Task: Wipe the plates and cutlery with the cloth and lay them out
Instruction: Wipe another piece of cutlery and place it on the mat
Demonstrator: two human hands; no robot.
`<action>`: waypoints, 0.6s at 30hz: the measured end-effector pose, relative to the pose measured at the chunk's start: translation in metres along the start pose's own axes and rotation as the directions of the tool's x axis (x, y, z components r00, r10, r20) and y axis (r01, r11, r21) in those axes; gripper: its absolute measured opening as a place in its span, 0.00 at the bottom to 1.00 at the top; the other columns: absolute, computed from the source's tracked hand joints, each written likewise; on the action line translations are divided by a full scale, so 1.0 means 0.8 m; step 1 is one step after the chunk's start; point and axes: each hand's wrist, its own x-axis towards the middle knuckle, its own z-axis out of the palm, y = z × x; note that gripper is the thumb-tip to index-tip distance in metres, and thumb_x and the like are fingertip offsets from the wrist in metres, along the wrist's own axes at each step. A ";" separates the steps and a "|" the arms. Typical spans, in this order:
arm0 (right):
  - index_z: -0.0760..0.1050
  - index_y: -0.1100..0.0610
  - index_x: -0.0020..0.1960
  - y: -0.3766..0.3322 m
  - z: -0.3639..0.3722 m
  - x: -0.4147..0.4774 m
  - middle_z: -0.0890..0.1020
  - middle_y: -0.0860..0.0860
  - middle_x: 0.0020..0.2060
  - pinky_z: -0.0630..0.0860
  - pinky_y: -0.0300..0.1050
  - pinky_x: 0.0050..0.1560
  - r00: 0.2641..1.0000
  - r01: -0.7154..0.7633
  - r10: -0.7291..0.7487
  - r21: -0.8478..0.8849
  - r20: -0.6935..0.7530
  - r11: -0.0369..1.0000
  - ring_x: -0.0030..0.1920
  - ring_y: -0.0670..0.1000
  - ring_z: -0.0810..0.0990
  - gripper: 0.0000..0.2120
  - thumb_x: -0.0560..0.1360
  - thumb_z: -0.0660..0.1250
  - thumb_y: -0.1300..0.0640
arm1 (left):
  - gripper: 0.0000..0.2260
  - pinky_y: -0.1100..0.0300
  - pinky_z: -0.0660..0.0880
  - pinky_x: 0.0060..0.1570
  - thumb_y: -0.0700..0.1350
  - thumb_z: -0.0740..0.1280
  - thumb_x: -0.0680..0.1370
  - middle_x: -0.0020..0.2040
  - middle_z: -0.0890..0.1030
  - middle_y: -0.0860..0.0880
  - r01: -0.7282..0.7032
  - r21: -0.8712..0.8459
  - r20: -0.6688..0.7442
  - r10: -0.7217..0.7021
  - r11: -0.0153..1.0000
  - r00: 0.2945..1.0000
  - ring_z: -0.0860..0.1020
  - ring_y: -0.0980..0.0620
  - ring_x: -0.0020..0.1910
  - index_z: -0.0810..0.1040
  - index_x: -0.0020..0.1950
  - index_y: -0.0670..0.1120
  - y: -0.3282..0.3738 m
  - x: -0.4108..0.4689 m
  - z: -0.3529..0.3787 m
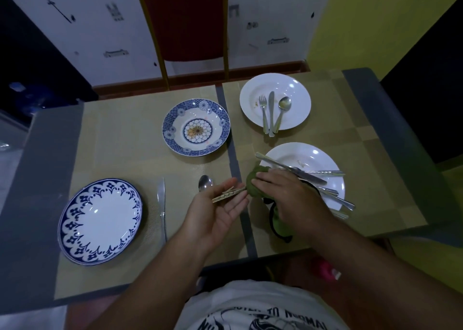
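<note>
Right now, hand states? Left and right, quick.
Left hand: closed, pinching a fork between thumb and fingers.
Right hand: closed, gripping the green cloth around the fork's other end.

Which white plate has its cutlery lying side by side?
The far white plate: fork, knife, spoon lie parallel; the near white plate has crossed cutlery.
</note>
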 end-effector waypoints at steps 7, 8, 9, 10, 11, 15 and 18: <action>0.75 0.52 0.64 0.001 0.001 0.006 0.76 0.49 0.63 0.61 0.42 0.66 0.998 0.067 -0.067 -0.020 0.014 0.998 0.64 0.53 0.71 0.29 0.68 0.52 0.67 | 0.25 0.49 0.79 0.58 0.28 0.64 0.70 0.61 0.82 0.35 0.144 0.151 0.092 -0.159 0.978 0.983 0.82 0.43 0.60 0.73 0.69 0.35 0.008 -0.006 -0.034; 0.75 0.52 0.64 0.001 0.002 0.007 0.76 0.49 0.63 0.62 0.42 0.67 0.995 0.096 -0.096 -0.019 0.027 0.995 0.64 0.53 0.71 0.28 0.68 0.50 0.65 | 0.25 0.50 0.79 0.58 0.27 0.64 0.70 0.62 0.82 0.36 0.166 0.203 0.101 -0.189 0.965 0.977 0.82 0.45 0.61 0.74 0.68 0.35 0.009 -0.008 -0.036; 0.75 0.52 0.64 0.000 0.004 0.008 0.76 0.49 0.63 0.64 0.44 0.66 0.992 0.123 -0.122 -0.013 0.042 0.992 0.64 0.53 0.71 0.28 0.69 0.49 0.63 | 0.25 0.52 0.79 0.59 0.27 0.65 0.71 0.63 0.82 0.37 0.178 0.258 0.108 -0.211 0.950 0.971 0.82 0.46 0.60 0.75 0.68 0.35 0.010 -0.008 -0.038; 0.75 0.52 0.64 0.001 0.007 0.010 0.76 0.49 0.63 0.67 0.46 0.66 0.988 0.145 -0.145 -0.003 0.056 0.989 0.65 0.53 0.71 0.27 0.70 0.49 0.63 | 0.24 0.53 0.79 0.59 0.26 0.65 0.72 0.63 0.82 0.37 0.184 0.298 0.113 -0.226 0.937 0.967 0.83 0.47 0.58 0.75 0.69 0.35 0.012 -0.008 -0.039; 0.75 0.52 0.64 0.001 0.008 0.011 0.76 0.49 0.63 0.68 0.49 0.65 0.983 0.170 -0.169 0.002 0.067 0.985 0.65 0.54 0.71 0.26 0.71 0.50 0.63 | 0.24 0.53 0.79 0.59 0.25 0.64 0.74 0.62 0.82 0.36 0.190 0.315 0.115 -0.236 0.930 0.965 0.84 0.48 0.55 0.75 0.69 0.36 0.013 -0.006 -0.041; 0.75 0.54 0.63 0.006 0.013 0.015 0.77 0.51 0.62 0.65 0.59 0.67 0.949 0.304 -0.299 -0.039 0.102 0.952 0.66 0.55 0.70 0.22 0.71 0.58 0.67 | 0.24 0.54 0.81 0.52 0.20 0.58 0.76 0.64 0.80 0.35 0.213 0.340 0.117 -0.266 0.916 0.957 0.86 0.47 0.50 0.76 0.68 0.36 0.021 -0.006 -0.046; 0.77 0.55 0.62 0.012 0.008 0.022 0.78 0.53 0.60 0.65 0.59 0.67 0.956 0.289 -0.286 -0.045 0.069 0.956 0.64 0.56 0.73 0.21 0.72 0.58 0.67 | 0.25 0.53 0.80 0.55 0.20 0.58 0.75 0.64 0.81 0.37 0.212 0.368 0.152 -0.283 0.905 0.947 0.84 0.45 0.58 0.76 0.68 0.36 0.025 -0.011 -0.051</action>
